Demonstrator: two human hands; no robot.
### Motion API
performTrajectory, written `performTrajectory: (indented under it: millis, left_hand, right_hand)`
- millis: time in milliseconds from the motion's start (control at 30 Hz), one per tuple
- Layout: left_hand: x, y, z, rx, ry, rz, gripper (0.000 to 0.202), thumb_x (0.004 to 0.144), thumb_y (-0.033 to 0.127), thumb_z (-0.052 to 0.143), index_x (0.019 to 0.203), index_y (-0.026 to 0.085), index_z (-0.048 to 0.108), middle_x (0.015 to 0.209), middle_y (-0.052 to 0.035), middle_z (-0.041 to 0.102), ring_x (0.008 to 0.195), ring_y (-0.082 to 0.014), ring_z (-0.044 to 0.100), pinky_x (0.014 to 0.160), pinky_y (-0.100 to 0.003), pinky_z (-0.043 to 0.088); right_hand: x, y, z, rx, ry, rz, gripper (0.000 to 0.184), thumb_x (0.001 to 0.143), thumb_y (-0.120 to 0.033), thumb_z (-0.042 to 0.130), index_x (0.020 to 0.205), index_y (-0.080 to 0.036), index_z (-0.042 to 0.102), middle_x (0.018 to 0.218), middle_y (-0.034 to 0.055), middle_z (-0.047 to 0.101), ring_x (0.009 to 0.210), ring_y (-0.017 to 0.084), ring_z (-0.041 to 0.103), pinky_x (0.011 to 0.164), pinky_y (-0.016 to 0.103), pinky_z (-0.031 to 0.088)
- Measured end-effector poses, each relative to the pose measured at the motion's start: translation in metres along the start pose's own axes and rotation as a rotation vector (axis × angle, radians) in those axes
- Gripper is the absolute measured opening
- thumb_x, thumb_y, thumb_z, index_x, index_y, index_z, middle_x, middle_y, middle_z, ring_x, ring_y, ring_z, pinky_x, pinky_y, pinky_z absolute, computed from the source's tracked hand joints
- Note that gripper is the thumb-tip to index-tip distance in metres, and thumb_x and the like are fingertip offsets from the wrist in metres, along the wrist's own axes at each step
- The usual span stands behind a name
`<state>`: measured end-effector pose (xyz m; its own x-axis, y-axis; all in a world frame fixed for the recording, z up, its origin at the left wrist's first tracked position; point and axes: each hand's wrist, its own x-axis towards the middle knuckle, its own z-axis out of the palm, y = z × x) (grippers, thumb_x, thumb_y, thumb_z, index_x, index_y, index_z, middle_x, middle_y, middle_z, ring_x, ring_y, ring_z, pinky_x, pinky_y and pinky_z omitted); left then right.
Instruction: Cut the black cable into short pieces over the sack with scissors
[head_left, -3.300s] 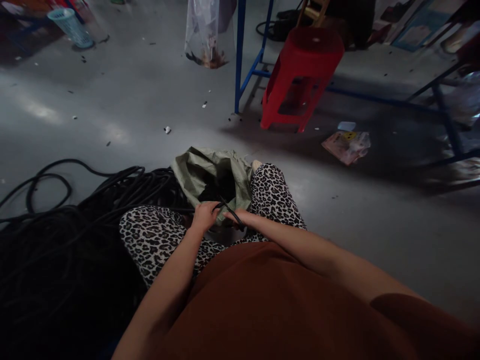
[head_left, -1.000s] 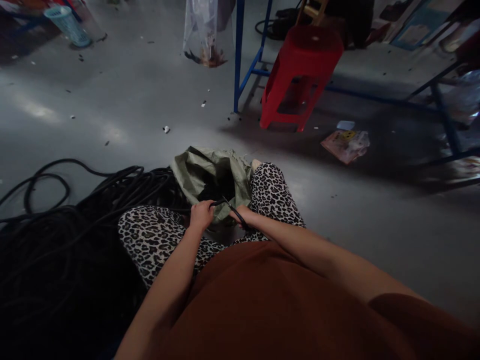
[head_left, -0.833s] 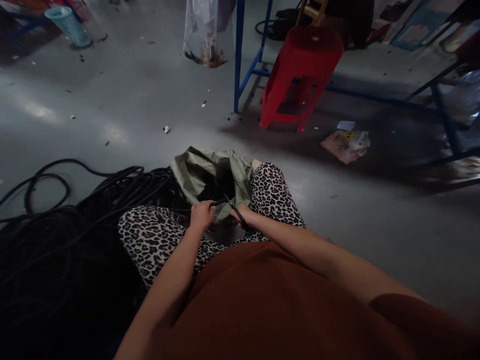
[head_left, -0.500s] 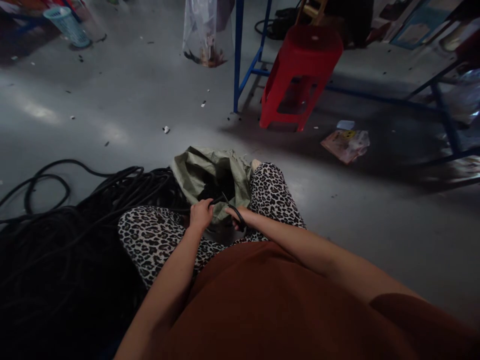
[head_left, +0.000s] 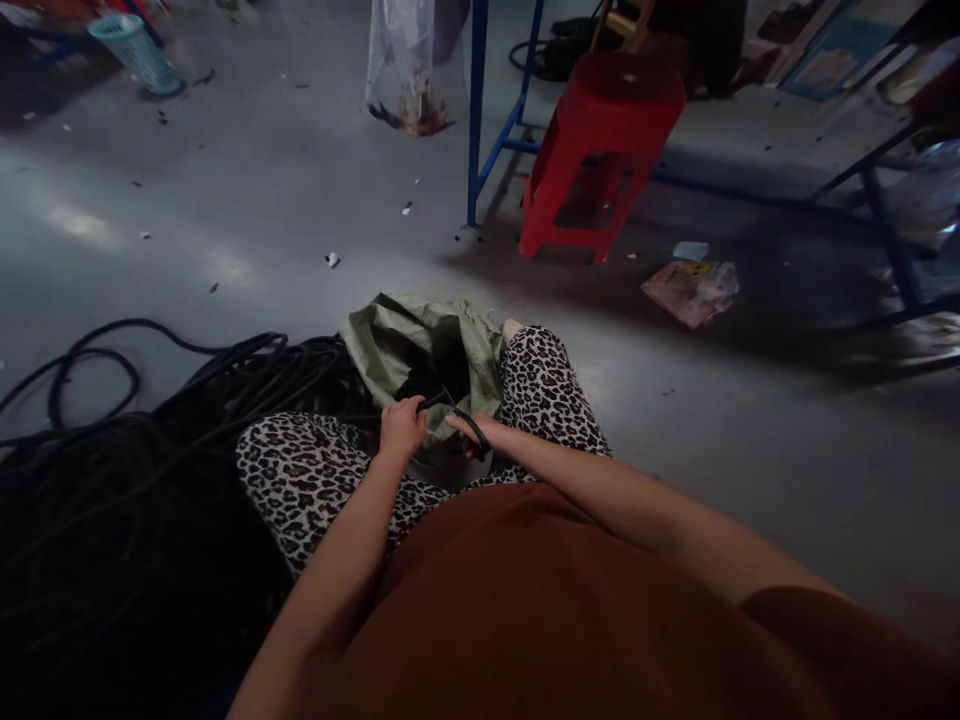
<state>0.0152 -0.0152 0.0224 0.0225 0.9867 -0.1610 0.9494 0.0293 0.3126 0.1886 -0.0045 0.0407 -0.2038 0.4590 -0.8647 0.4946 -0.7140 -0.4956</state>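
My left hand [head_left: 403, 427] is closed around a black rubber hose or cord [head_left: 352, 417], whose end sticks out past my fingers over a sack. In my right hand [head_left: 478, 434] is a pair of black-handled scissors [head_left: 466, 420], their blades pointing up and left at the hose end. Whether the blades touch the hose I cannot tell. Below both hands the green woven sack [head_left: 484, 365] stands open between my knees, with dark pieces [head_left: 427, 375] inside. A big tangled heap of the same black hose [head_left: 247, 375] lies at my left.
A red plastic stool [head_left: 600, 150] stands ahead beside a blue metal frame [head_left: 475, 130]. A clear plastic bag [head_left: 409, 70] hangs left of it. A light-blue basket [head_left: 139, 55] is at the far left. Crumpled plastic packaging [head_left: 690, 292] and small scraps litter the grey floor.
My right hand and the scissors have shifted very slightly, the fingers closing a little on the handles. My left hand and the hose stay in place.
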Motion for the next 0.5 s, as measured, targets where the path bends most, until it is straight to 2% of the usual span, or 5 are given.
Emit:
performTrajectory:
  millis: [300,500]
  left_hand:
    - [0.0004,-0.001,0.0014,-0.02,-0.001,-0.02,0.033,0.084,0.026,0.049,0.113,0.019,0.061,0.109,-0.0086,0.067,0.101,-0.0222,0.061,0.091,-0.034,0.043]
    - [-0.0005,-0.0005,0.0019,-0.045,-0.013,0.02,0.034,0.084,0.026,0.049,0.114,0.017,0.062,0.11,-0.0083,0.067,0.101,-0.0213,0.061,0.092,-0.033,0.043]
  right_hand:
    - [0.0041,0.0018,-0.0004,-0.11,0.021,-0.05,0.05,0.079,-0.061,0.056,0.075,-0.012,0.058,0.056,0.0039,0.057,0.047,0.015,0.058,0.043,0.022,0.047]
    - [0.0037,0.0012,-0.0006,-0.24,0.042,-0.113,0.044,0.081,-0.056,0.057,0.071,-0.013,0.06,0.06,0.0043,0.06,0.061,0.018,0.063,0.051,0.02,0.047]
